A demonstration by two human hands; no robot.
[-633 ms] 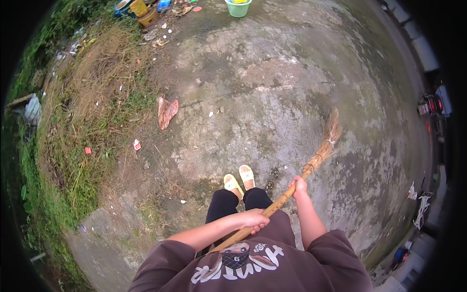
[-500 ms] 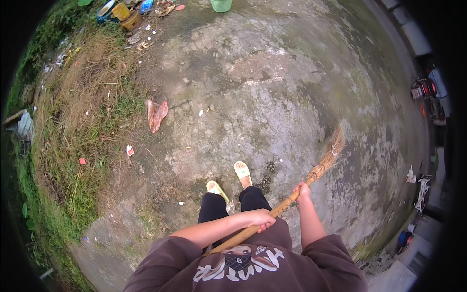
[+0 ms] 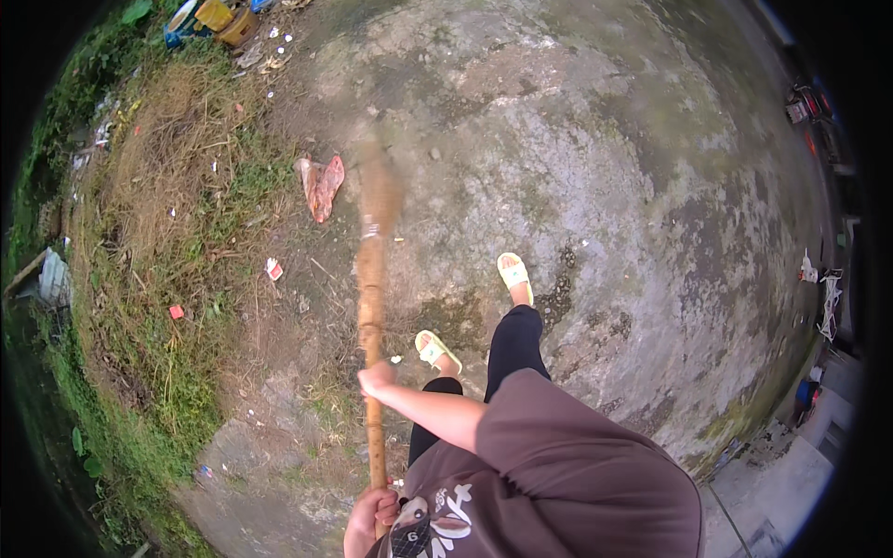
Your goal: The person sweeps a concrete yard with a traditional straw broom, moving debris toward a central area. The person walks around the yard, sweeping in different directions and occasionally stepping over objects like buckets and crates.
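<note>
A broom (image 3: 370, 307) with a bamboo-like handle and a straw head points away from me, its bristles blurred by motion over the concrete. My right hand (image 3: 377, 379) is closed round the middle of the handle, its arm crossing in front of my body. Lower down, near my shirt, my left hand (image 3: 372, 510) grips the handle close to its end. Just left of the bristles lies a crumpled reddish plastic bag (image 3: 320, 188). Whether the bristles touch the ground cannot be made out.
Dry grass and weeds (image 3: 177, 205) border the concrete (image 3: 633, 242) on the left, with a red scrap (image 3: 177, 312) and a red-and-white packet (image 3: 273, 269) lying there. Yellow buckets (image 3: 216, 15) stand at the far left. A parked vehicle (image 3: 807, 104) shows at the right rim.
The broom has swung from my right across to the left, its head now near the plastic bag. Both hands kept their hold, and my body turned with it. My feet appear farther apart.
</note>
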